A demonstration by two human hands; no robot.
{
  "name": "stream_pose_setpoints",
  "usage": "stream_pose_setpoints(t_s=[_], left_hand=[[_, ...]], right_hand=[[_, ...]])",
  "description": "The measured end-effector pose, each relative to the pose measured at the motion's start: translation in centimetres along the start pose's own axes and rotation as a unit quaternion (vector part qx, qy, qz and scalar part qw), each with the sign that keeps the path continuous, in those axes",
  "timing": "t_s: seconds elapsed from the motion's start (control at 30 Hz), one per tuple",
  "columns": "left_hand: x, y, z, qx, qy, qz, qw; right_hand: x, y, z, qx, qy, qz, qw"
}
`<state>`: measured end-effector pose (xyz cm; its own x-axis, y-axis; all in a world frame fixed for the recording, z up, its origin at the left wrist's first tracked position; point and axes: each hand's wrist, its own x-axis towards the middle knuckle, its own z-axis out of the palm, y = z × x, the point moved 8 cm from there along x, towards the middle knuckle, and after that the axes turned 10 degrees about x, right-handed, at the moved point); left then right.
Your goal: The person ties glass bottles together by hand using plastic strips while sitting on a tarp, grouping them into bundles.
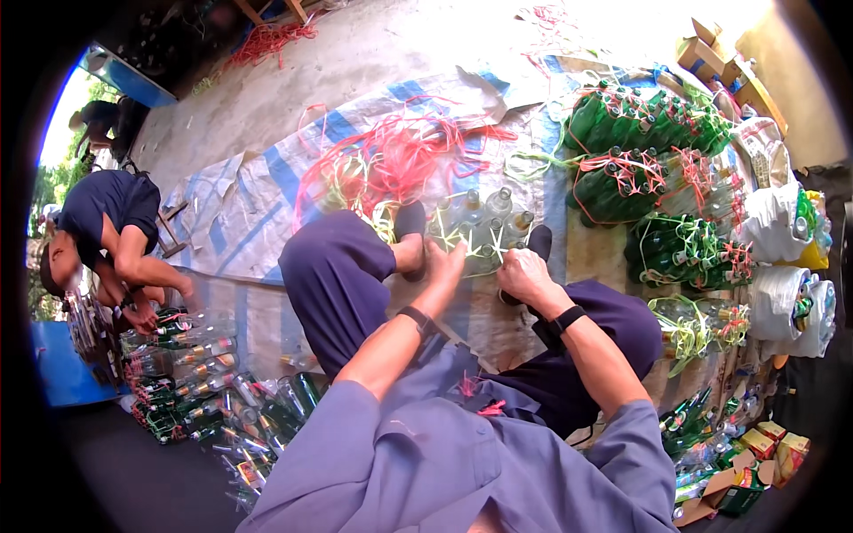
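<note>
A cluster of clear glass bottles (pixel 498 203) stands upright between my feet. Pale yellow-green plastic string (pixel 474 248) laces around their necks in star shapes. At the cluster's near left side, my left hand (pixel 445 266) has its fingers curled on the string, partly blurred. My right hand (pixel 526 274) is closed in a fist at the near right side, gripping the string by a bottle neck. The string ends inside both hands are hidden. Just beyond my left foot lies a loose tangle of pink and pale plastic string (pixel 400 160).
Bundled green bottles (pixel 640 123) stand to the right on the striped tarp (pixel 233 200), with white sacks (pixel 776 223) behind. Loose bottles (pixel 246 406) lie at lower left. There, another person (pixel 110 213) bends over tied bottles. Cardboard boxes (pixel 730 483) sit lower right.
</note>
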<state>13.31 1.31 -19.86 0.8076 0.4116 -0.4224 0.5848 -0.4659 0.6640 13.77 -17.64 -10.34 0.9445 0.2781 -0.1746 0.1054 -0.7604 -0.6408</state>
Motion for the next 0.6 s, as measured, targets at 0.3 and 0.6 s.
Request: stream_pose_setpoints(t_s=[0.3,0.6], left_hand=[[0.9,-1.1,1.3,-0.007,-0.057,-0.018,0.998],[1.0,-1.5,2.0,0.031,-0.010,0.008,0.999]], right_hand=[[-0.8,-1.7,0.8,-0.025,-0.007,0.003,1.000],[-1.2,-1.2,0.4,0.004,0.012,0.024,1.000]])
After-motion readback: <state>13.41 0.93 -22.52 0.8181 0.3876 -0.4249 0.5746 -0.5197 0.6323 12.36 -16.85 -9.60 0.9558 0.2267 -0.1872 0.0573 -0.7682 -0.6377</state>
